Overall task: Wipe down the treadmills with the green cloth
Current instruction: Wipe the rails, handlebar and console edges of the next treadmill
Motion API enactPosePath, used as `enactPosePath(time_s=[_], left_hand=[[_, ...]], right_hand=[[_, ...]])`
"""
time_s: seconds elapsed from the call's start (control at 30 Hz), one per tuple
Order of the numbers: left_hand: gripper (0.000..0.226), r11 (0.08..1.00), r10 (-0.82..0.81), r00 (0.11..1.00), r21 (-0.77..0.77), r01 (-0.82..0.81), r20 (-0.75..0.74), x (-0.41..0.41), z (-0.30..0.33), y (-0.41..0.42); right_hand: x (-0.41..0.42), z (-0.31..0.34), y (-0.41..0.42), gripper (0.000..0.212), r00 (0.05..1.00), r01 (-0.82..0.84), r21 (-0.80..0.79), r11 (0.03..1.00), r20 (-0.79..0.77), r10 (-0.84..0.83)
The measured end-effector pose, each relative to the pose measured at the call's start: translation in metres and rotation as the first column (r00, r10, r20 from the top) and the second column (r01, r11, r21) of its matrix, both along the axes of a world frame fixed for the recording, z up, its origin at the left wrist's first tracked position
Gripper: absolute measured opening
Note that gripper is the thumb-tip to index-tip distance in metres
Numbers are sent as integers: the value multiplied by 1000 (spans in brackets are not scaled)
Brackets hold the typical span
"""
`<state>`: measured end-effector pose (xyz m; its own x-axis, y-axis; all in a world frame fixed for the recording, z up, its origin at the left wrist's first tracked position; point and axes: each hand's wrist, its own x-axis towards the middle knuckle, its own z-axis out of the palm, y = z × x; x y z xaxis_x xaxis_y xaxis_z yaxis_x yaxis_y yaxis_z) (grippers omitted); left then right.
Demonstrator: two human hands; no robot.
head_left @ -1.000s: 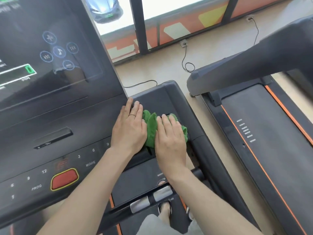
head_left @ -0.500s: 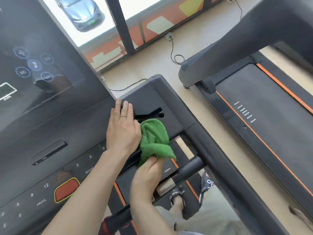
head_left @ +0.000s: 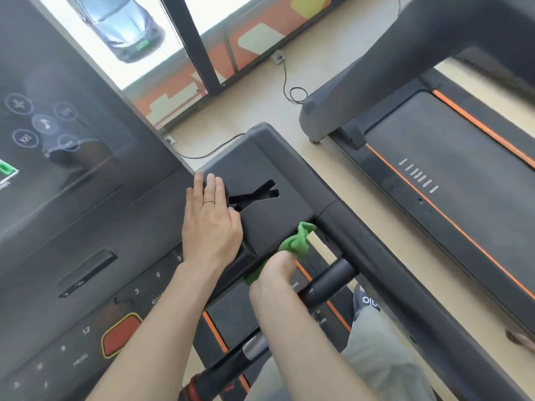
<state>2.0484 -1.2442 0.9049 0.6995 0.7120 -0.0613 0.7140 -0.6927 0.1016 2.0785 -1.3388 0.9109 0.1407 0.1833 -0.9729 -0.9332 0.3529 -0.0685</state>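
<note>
I stand at a dark treadmill whose console (head_left: 86, 227) fills the left of the view. Its side tray (head_left: 278, 204), with a cut-out slot, lies in the middle. My left hand (head_left: 211, 224) rests flat on the tray's left edge, fingers together, a ring on one finger. My right hand (head_left: 275, 273) is curled around the green cloth (head_left: 298, 241) and presses it against the tray's near right corner, under the rim, where the handrail (head_left: 405, 285) begins. Most of the cloth is hidden by that hand and the tray.
A second treadmill (head_left: 451, 180) with orange belt stripes stands to the right across a strip of beige floor. A cross handlebar (head_left: 327, 282) runs under my right hand. The console has a red stop button (head_left: 121, 334). Cables (head_left: 292, 88) lie on the floor by the window.
My right hand drew the cloth off the top of the tray, back and down to its near right corner. My left hand stayed on the tray's left edge. The view swung left.
</note>
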Motion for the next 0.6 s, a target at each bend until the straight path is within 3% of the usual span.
enactPosePath(time_s=[0.07,0.13,0.2,0.27,0.37,0.43,0.5,0.6], left_hand=[[60,1000,-2,1000,-3,2,-2,-1,0,1],[60,1000,-8,1000,-16,8,-3,-2,0,1],[60,1000,-10,1000,-17,10,-4,-2,0,1],[61,1000,-10,1000,-12,10,-17,-1,-1,1],[62,1000,-11,999,-3,11,-31,-1,-2,0],[62,1000,-15,999,0,15,-36,-1,-1,0],[61,1000,-16,999,-7,16,-42,-1,1,0],[62,1000,-14,999,-15,14,-42,-1,4,-1]], right_hand=[[-17,-12,5,56,987,-18,83,996,-160,31],[-16,-8,2,51,977,-97,85,992,-184,111],[3,-3,0,45,984,-144,40,989,-105,147],[18,6,-3,42,993,-109,-24,994,47,110],[23,11,4,32,987,-2,-176,984,155,29],[18,12,5,33,968,-24,-344,939,226,108],[6,0,8,44,965,-79,-431,899,193,177],[-2,-13,2,51,994,-109,-120,987,13,112]])
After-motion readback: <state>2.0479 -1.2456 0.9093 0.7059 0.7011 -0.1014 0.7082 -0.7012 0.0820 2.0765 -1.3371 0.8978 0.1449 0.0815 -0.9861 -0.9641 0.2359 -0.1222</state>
